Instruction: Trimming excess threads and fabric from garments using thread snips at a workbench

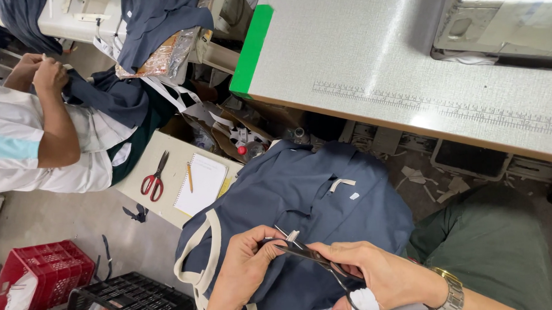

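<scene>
Cloth [326, 196] – navy, cream-strapped – sits pinched in your left hand [246, 266]; your right hand [378, 273] grips scissors [310, 254]. Red crate [38, 273] holds a white bag [15, 301].

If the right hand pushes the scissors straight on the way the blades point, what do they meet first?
The right hand aims the scissors at the left hand, which pinches a white tag. Probably that tag or the fingers; depth is unclear.

Your left hand [246, 269] pinches matt navy cloth [302, 197] with cream woven straps; your right hand [384, 273] holds scissors [310, 254] of dark metal — slightly glossy. You see the table [370, 54] is speckled grey laminate, smooth, and the crate [38, 273] is red plastic.
</scene>
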